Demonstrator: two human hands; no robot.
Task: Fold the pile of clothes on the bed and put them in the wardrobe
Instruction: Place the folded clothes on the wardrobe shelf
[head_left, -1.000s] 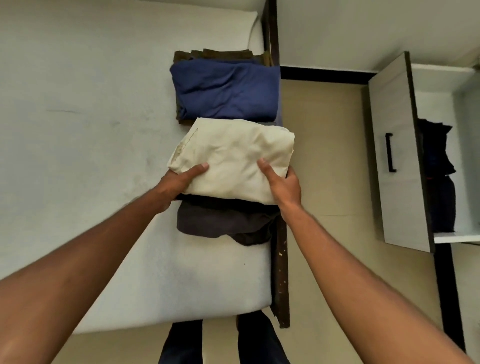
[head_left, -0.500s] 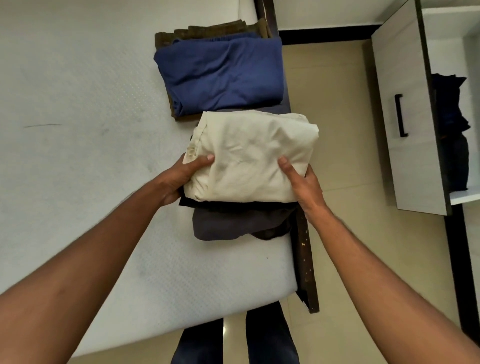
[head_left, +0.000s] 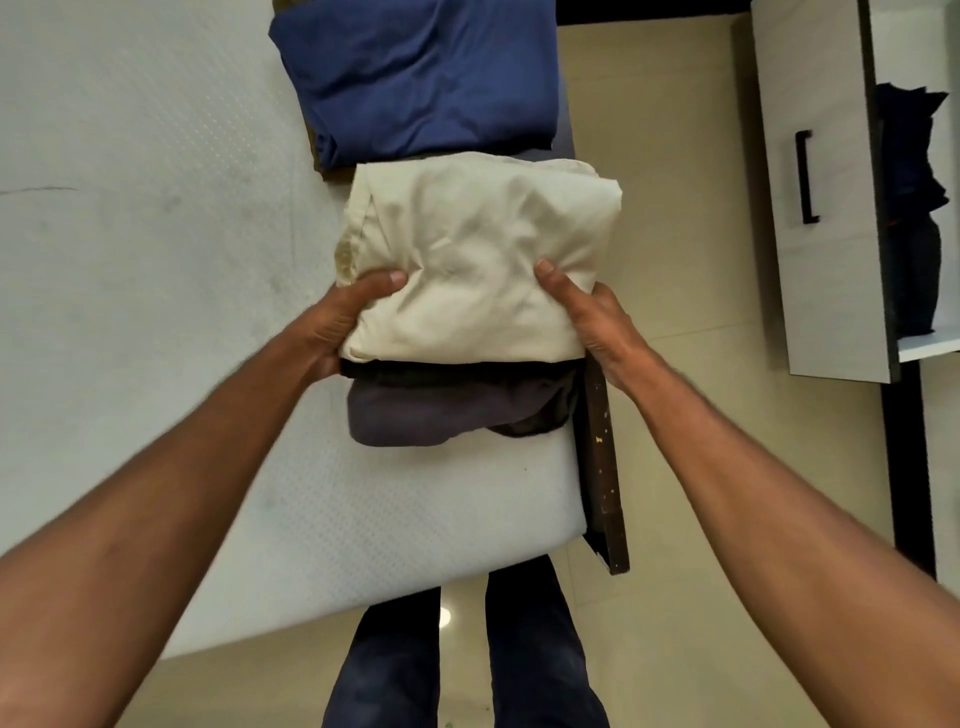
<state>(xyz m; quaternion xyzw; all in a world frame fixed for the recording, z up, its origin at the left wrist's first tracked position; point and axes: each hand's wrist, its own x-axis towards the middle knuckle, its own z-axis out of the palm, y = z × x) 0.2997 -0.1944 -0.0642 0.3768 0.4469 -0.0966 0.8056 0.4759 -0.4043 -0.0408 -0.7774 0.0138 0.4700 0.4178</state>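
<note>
Since a second ago our left hand (head_left: 337, 332) and right hand (head_left: 597, 327) have clamped the cream-topped stack (head_left: 467, 260) from both sides, thumbs on top, and it now sits mid-frame at the bed (head_left: 156, 208) edge, seemingly lifting toward the wardrobe (head_left: 821, 182) at right.

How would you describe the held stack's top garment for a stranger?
On the white mattress, two folded stacks line the right edge. The cream garment tops the nearer stack, between the left hand and right hand. Its neighbours are all dark.
</note>
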